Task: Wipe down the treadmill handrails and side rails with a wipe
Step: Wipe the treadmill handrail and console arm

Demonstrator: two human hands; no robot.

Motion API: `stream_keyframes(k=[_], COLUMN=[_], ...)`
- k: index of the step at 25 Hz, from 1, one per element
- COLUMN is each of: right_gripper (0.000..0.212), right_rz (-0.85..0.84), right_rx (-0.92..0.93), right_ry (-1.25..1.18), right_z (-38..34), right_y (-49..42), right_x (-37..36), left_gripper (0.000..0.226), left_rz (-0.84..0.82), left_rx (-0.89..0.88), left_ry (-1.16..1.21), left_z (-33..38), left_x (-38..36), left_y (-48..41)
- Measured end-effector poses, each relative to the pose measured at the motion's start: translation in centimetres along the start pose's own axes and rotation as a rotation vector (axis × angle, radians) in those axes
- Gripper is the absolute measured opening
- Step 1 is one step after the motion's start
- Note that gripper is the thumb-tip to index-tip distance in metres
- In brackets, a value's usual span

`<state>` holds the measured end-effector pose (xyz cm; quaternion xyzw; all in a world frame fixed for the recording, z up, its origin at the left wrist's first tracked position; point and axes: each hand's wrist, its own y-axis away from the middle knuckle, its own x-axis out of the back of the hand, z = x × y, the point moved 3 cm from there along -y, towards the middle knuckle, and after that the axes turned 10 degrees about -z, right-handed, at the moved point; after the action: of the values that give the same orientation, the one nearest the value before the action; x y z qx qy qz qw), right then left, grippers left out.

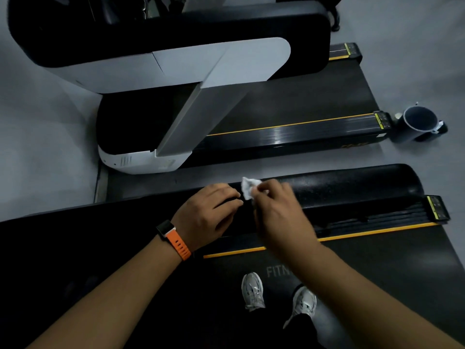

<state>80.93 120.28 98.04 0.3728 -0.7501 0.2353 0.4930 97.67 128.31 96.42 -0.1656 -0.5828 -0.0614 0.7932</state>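
Observation:
A crumpled white wipe (248,187) is pinched in my right hand (278,210) just above the black padded handrail (352,185) that runs across the middle of the view. My left hand (210,212), with an orange-strapped watch on the wrist, hovers beside it over the same handrail, fingers loosely curled and holding nothing. Below the handrail lies the black side rail (377,217) with a yellow stripe, next to the running belt (377,263). My two grey shoes stand on the belt.
A second treadmill (289,127) with a white and black console stands behind, parallel to mine. A dark cylindrical bin (417,124) sits on the grey floor at that treadmill's rear end. Grey floor lies to the left and right.

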Motion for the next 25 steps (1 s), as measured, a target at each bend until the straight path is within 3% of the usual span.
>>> stream_keyframes(k=[3,9,14,16,21,25], right_gripper=[0.037,0.033,0.032,0.035,0.036,0.036], right_rz=[-0.053,0.2,0.161,0.151,0.231,0.171], right_rx=[0.056,-0.086,0.019,0.04,-0.142,-0.034], right_ry=[-0.067,0.139,0.147,0.145,0.171,0.139], right_z=[-0.6,7.8,2.2,3.4,8.6,2.5], right_y=[-1.3,2.1,-0.6,-0.4,2.8,-0.7], right_x=[-0.7,1.9,-1.2,-0.8,1.0,-0.8], left_gripper=[0.021,0.021,0.021,0.02,0.02,0.028], left_rz=[-0.005,-0.017,-0.032,-0.039,-0.079,-0.111], left_rx=[-0.006,-0.023,0.029,0.041,0.034,0.038], left_ry=[-0.01,-0.015,0.01,0.007,-0.005,-0.048], left_z=[0.0,0.4,0.4,0.4,0.5,1.0], left_x=[-0.1,0.0,0.2,0.2,0.1,-0.3], left_y=[0.2,0.0,-0.1,-0.3,-1.0,-2.2])
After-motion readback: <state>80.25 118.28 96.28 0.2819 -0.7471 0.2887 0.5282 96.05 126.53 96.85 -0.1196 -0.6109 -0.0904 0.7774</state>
